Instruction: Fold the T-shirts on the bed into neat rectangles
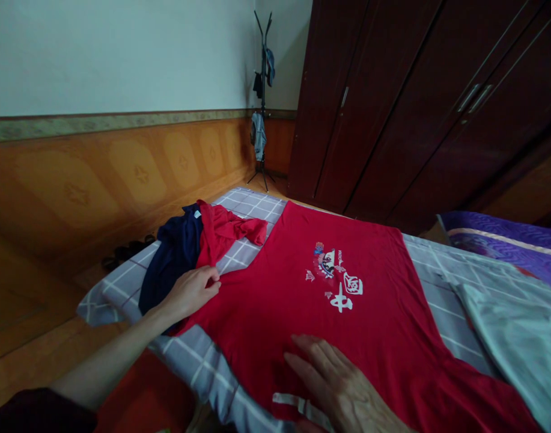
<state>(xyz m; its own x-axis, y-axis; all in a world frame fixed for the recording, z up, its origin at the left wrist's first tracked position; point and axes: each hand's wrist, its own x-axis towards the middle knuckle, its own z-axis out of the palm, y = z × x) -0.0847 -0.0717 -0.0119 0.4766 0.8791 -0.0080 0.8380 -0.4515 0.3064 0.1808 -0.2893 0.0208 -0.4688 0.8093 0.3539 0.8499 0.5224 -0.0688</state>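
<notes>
A red T-shirt [275, 300] with white characters and a printed emblem is spread over the checked bed sheet, its collar end toward me. My left hand [194, 293] is at the sleeve on the left, fingers curled and pinched against the red cloth. Near the collar my right hand [338, 385] lies on the shirt with its fingers stretched out. A white strip on the fabric shows beside it, partly under the hand.
Beyond my left hand lie a dark blue garment [173, 252] and another red garment [228, 228], bunched together. A pale grey-green cloth [518, 331] is on the right, near purple bedding [505, 243]. A coat stand [263, 102] and dark wardrobe [374, 102] stand behind the bed.
</notes>
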